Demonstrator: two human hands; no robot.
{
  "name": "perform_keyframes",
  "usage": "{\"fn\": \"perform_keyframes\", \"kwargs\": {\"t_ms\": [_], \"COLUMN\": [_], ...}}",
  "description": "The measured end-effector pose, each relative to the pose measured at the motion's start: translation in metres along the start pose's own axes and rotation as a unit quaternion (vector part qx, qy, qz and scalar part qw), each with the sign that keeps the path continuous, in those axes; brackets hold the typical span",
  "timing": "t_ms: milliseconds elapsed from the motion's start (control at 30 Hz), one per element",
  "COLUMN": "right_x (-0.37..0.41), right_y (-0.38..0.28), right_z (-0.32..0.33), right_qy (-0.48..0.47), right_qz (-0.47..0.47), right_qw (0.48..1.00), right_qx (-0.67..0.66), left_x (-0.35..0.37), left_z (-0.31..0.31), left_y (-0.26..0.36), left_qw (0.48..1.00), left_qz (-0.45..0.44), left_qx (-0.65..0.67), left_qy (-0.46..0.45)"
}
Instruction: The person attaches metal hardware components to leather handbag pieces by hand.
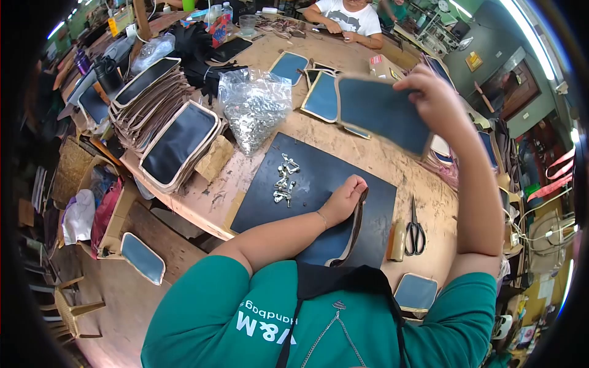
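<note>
My right hand [429,95] is raised on the right, its fingers closed on the upper edge of a dark blue panel [380,113] with a pale border, slightly blurred. My left hand [343,199] is closed over a black work mat [261,196], gripping the end of a dark blue piece with a brown edge [354,230] that curves back toward my body. Small silver metal clasps [284,181] lie on the mat, left of my left hand. A clear plastic bag [254,104] full of similar metal parts stands beyond the mat.
Stacks of bordered panels [181,144] stand at the table's left edge. Black-handled scissors [415,236] and a tan cylindrical tool [396,242] lie right of the mat. More blue panels [322,98] lie ahead. Another person [350,21] sits across the table.
</note>
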State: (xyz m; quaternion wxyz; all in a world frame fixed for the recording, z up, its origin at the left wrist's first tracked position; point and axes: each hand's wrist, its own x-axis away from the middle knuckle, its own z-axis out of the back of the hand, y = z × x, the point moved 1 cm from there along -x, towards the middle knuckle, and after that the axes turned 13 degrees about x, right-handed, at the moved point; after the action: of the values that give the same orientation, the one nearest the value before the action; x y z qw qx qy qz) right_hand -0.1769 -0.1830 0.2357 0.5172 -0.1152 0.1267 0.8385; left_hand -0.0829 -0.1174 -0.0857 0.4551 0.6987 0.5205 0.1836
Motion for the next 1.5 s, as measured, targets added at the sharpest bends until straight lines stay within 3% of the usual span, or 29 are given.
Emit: {"fn": "perform_keyframes", "kwargs": {"t_ms": [133,233,333,467,533,600,633,700,733,800,833,867,900,933,1000,1033,1067,1233,1367,1500], "right_x": [-0.003,-0.012,-0.010,0.009,0.021,0.035,0.041,0.060,0.070,0.094,0.109,0.126,0.139,0.146,0.176,0.192,0.192,0.175,0.172,0.170], "right_y": [0.043,0.081,0.079,0.089,0.102,0.119,0.149,0.181,0.181,0.181,0.197,0.229,0.257,0.245,0.309,0.347,0.358,0.350,0.351,0.354], "right_z": [-0.067,-0.123,-0.150,-0.154,-0.129,-0.095,-0.084,-0.025,0.013,0.076,0.111,0.146,0.169,0.193,0.254,0.282,0.305,0.362,0.385,0.391], "right_qy": [-0.034,0.090,0.000,-0.021,-0.038,0.022,0.109,0.241,0.337,0.437,0.464,0.485,0.549,0.583,0.522,0.480,0.453,0.361,0.324,0.304], "right_qz": [-0.101,-0.188,-0.344,-0.346,-0.328,-0.305,-0.237,-0.200,-0.130,-0.184,-0.206,-0.149,-0.153,-0.158,-0.259,-0.299,-0.321,-0.397,-0.421,-0.432], "right_qw": [0.993,0.957,0.872,0.884,0.898,0.921,0.956,0.949,0.931,0.880,0.851,0.824,0.800,0.770,0.666,0.587,0.562,0.604,0.611,0.616], "right_qx": [-0.050,-0.204,-0.350,-0.313,-0.290,-0.243,-0.135,-0.034,0.043,0.011,0.136,0.251,0.187,0.205,0.466,0.580,0.614,0.590,0.588,0.584], "left_x": [-0.003,-0.003,-0.003,0.000,0.000,0.001,0.002,0.003,0.003,0.004,0.005,0.006,0.006,0.004,0.005,0.005,0.005,0.006,0.004,0.008], "left_z": [0.004,0.005,0.003,-0.002,-0.002,-0.003,-0.004,-0.003,0.000,-0.002,-0.003,-0.002,-0.002,-0.003,-0.001,-0.001,-0.002,-0.004,-0.001,-0.004], "left_y": [-0.007,-0.012,-0.011,0.001,0.000,0.002,0.003,0.003,0.001,0.004,0.003,0.003,0.002,0.001,0.000,0.000,0.001,0.002,-0.004,0.004], "left_qw": [0.999,1.000,1.000,0.999,1.000,1.000,1.000,1.000,0.999,0.998,0.998,0.998,0.998,0.998,0.998,0.998,0.997,0.998,0.998,0.997], "left_qz": [-0.022,-0.020,0.000,0.018,0.015,0.016,0.018,0.023,0.026,0.026,0.028,0.029,0.029,0.027,0.026,0.030,0.031,0.024,-0.005,0.028], "left_qx": [-0.033,-0.017,0.002,0.036,0.024,0.013,0.009,-0.016,-0.037,-0.050,-0.049,-0.048,-0.046,-0.045,-0.046,-0.054,-0.063,-0.055,-0.066,-0.076], "left_qy": [0.006,0.006,0.005,0.001,-0.003,-0.007,-0.007,-0.012,-0.016,-0.019,-0.020,-0.023,-0.024,-0.028,-0.030,-0.027,-0.022,-0.005,-0.006,-0.007]}}
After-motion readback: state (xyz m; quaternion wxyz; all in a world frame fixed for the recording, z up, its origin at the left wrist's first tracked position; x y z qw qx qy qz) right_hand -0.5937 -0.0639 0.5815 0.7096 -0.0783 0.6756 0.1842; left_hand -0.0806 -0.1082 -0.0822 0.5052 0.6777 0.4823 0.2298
